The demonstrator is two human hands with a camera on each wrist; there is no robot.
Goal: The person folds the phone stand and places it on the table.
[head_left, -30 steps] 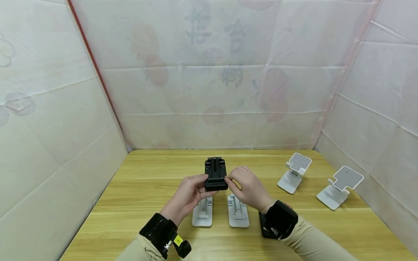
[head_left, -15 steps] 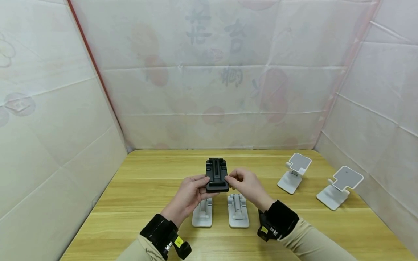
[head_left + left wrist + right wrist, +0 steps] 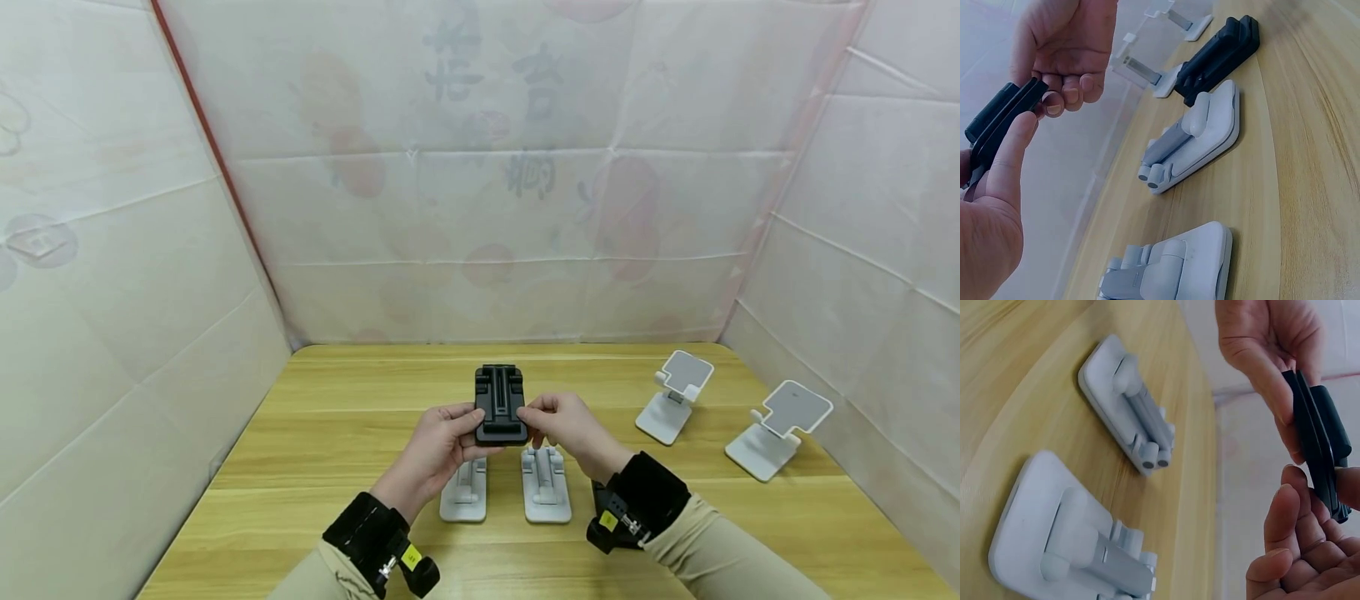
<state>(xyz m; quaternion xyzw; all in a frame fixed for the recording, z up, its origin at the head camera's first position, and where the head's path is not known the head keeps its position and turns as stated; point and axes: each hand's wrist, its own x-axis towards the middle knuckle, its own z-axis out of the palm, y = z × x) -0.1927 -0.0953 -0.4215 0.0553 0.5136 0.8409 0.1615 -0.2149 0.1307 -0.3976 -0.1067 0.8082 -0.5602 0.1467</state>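
A black folded phone stand (image 3: 501, 407) is held up above the table, its hinged arm side facing me. My left hand (image 3: 438, 443) grips its left edge, thumb on the front and fingers behind. On the opposite edge my right hand (image 3: 572, 433) pinches the stand low down between thumb and fingers. In the right wrist view the black stand (image 3: 1315, 440) appears edge-on between both hands. Two white folded phone stands lie below on the table: a left one (image 3: 463, 504) and a right one (image 3: 549, 498).
A second black folded stand (image 3: 1219, 59) lies on the wooden table (image 3: 337, 517), partly hidden by my right wrist in the head view. Two white phone stands (image 3: 666, 415) (image 3: 765, 450) stand unfolded at the right. Pale cloth walls (image 3: 480, 300) enclose the table's back and sides.
The black stand has tilted slightly and shifted a little to the right and down. My right wrist has turned, and its fingers have shifted against the stand's right edge.
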